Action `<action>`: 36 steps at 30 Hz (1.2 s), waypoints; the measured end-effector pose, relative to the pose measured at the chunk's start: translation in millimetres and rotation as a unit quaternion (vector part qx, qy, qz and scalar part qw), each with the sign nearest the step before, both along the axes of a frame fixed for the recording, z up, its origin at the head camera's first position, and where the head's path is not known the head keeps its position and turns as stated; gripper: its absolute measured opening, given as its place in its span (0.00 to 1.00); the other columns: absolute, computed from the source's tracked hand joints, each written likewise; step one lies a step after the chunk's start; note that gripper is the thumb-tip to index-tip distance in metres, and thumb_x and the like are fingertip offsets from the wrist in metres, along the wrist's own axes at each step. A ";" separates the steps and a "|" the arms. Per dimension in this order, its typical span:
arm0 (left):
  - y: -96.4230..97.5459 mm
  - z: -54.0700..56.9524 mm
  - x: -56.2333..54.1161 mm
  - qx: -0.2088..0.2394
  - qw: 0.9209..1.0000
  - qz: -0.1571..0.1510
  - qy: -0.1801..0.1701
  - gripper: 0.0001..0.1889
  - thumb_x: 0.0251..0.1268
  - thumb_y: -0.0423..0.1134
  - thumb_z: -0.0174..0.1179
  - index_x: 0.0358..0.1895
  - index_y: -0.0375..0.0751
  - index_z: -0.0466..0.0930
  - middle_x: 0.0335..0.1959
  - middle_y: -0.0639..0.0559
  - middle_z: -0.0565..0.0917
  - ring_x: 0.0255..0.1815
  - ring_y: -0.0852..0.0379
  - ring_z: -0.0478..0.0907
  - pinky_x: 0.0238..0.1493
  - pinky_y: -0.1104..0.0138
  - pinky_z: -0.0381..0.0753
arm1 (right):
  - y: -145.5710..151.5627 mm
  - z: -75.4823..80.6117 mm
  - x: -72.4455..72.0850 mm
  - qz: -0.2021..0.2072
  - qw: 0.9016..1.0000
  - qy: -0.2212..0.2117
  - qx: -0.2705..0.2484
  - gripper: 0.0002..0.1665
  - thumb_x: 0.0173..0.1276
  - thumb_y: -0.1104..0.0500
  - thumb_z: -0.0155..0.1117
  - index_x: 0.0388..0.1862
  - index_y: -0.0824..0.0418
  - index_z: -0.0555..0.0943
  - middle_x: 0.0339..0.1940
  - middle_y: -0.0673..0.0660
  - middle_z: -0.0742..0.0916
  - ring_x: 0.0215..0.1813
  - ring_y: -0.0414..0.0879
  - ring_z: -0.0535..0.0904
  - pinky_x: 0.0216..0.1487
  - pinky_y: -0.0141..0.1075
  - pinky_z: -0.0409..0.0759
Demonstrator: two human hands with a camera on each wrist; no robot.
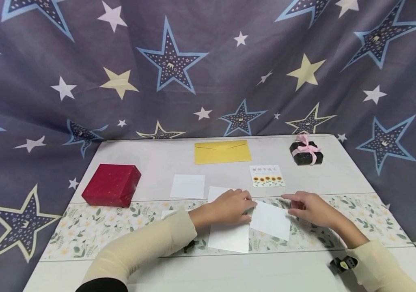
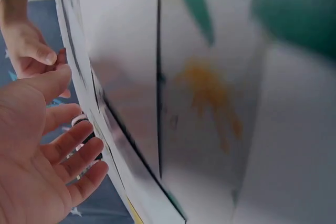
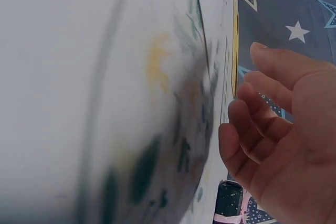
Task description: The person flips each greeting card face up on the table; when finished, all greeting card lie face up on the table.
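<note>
A square white card (image 1: 270, 219) lies askew on the floral table runner, partly beside a longer white sheet (image 1: 228, 238). My left hand (image 1: 232, 207) is over the long sheet, its fingertips at the card's upper left corner. In the left wrist view the fingers of the left hand (image 2: 58, 140) are loosely bent, with nothing seen between them. To the card's right is my right hand (image 1: 311, 209), its thumb close to the right edge; whether it touches I cannot tell. The right wrist view shows the right hand (image 3: 283, 135) with relaxed, slightly curled fingers.
Behind are a blank white square card (image 1: 188, 186), a yellow envelope (image 1: 223, 153) and a sunflower greeting card (image 1: 267, 176). A red box (image 1: 111, 185) stands left, a black gift box (image 1: 305, 152) with pink ribbon at back right. Another white piece (image 1: 167, 213) shows beside the left sleeve.
</note>
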State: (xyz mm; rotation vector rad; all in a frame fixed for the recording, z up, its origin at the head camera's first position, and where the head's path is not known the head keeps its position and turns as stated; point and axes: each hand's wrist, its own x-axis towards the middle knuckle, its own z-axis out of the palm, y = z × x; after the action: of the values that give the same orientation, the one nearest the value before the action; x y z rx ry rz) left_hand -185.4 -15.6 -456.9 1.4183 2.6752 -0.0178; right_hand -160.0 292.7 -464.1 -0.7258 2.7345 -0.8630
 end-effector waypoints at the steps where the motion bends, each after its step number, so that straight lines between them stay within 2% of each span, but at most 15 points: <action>1: -0.4 -0.5 2.4 -0.002 1.000 -0.004 0.000 0.28 0.72 0.59 0.59 0.71 0.56 0.75 0.64 0.56 0.79 0.59 0.57 0.77 0.54 0.64 0.78 | -0.1 -0.8 2.8 -0.002 1.000 -0.003 -0.001 0.29 0.69 0.59 0.70 0.67 0.65 0.78 0.32 0.45 0.79 0.28 0.32 0.68 0.29 0.30 0.72; 6: 0.4 -3.9 9.7 -0.005 1.000 -0.013 0.003 0.27 0.71 0.60 0.59 0.70 0.57 0.75 0.63 0.56 0.79 0.58 0.58 0.77 0.52 0.65 0.78 | -1.1 -6.4 12.7 -0.007 1.000 0.002 0.004 0.29 0.67 0.58 0.72 0.66 0.64 0.79 0.31 0.44 0.78 0.28 0.31 0.67 0.28 0.29 0.70; 13: 5.7 -8.3 11.9 -0.015 1.000 -0.009 0.008 0.27 0.71 0.61 0.59 0.70 0.59 0.76 0.62 0.57 0.79 0.57 0.59 0.76 0.51 0.66 0.77 | -1.0 -12.4 20.7 -0.018 1.000 0.010 0.012 0.29 0.66 0.56 0.74 0.65 0.62 0.81 0.32 0.44 0.77 0.31 0.32 0.67 0.31 0.29 0.70; 23: 12.7 -12.4 13.5 -0.014 1.000 -0.005 0.021 0.23 0.70 0.60 0.60 0.65 0.61 0.80 0.58 0.58 0.80 0.53 0.59 0.75 0.46 0.67 0.75 | -3.1 -15.1 23.6 -0.038 0.999 0.002 0.029 0.29 0.65 0.57 0.74 0.64 0.62 0.81 0.31 0.45 0.76 0.31 0.34 0.67 0.31 0.29 0.68; 29: 15.6 -10.4 14.0 -0.011 1.000 0.010 0.011 0.23 0.68 0.60 0.63 0.64 0.62 0.81 0.57 0.58 0.80 0.52 0.59 0.75 0.45 0.67 0.75 | -5.6 -14.3 24.3 -0.059 0.997 -0.003 0.053 0.30 0.63 0.58 0.75 0.65 0.62 0.81 0.30 0.45 0.76 0.32 0.37 0.67 0.32 0.30 0.67; 36: 16.1 -11.9 12.4 -0.013 1.000 0.025 0.002 0.24 0.66 0.61 0.64 0.64 0.63 0.82 0.58 0.58 0.80 0.55 0.59 0.75 0.49 0.66 0.77 | -6.5 -15.3 23.8 -0.062 0.998 -0.010 0.031 0.26 0.62 0.59 0.76 0.60 0.62 0.85 0.31 0.45 0.78 0.32 0.36 0.68 0.32 0.30 0.70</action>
State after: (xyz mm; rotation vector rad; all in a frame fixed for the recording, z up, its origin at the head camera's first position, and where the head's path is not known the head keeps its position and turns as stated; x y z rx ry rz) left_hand -173.0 0.4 -468.7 1.3458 2.7029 -0.0513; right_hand -136.2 286.3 -479.4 -0.5374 2.7984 -0.8000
